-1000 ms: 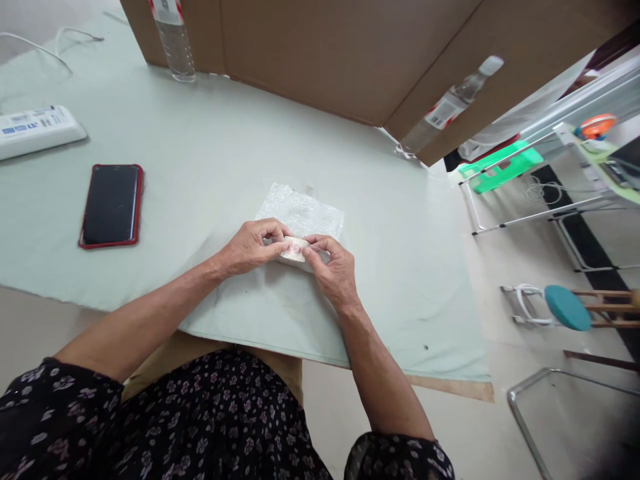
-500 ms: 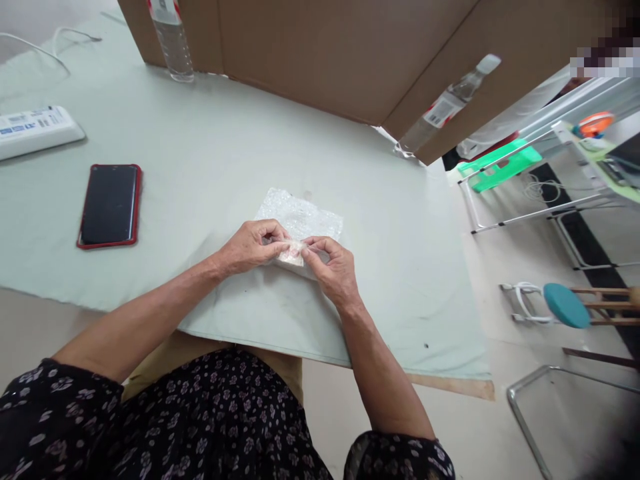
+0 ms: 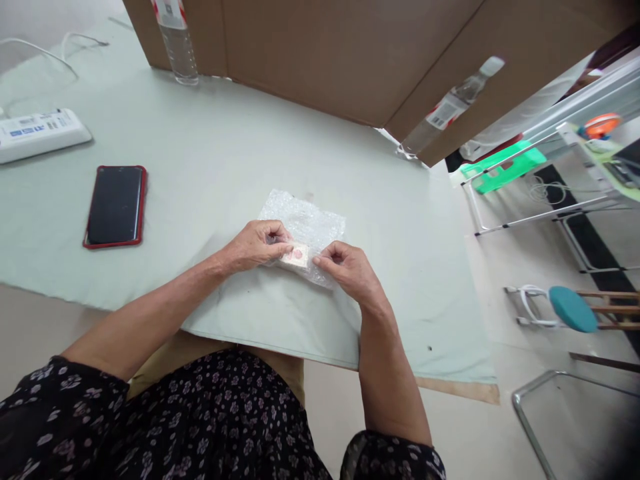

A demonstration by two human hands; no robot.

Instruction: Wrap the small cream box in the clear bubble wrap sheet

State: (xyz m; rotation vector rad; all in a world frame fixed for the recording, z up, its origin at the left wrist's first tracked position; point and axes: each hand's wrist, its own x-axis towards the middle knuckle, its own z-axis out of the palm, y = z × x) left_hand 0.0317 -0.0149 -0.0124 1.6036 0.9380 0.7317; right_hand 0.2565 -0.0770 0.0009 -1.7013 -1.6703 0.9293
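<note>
Item: small block point(image 3: 299, 255), pale with a red mark, lying on bubble wrap point(image 3: 307, 220) on the green cloth point(image 3: 210, 153). The left hand point(image 3: 255, 244) pinches the block's left end. The right hand point(image 3: 351, 270) pinches the wrap's edge beside it. A phone point(image 3: 115, 207) lies well to the left.

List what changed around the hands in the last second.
The right hand slid right, off the small pale block, whose red mark now shows, and it now pinches the bubble wrap. The left hand kept its grip on the block. The phone stayed put.
</note>
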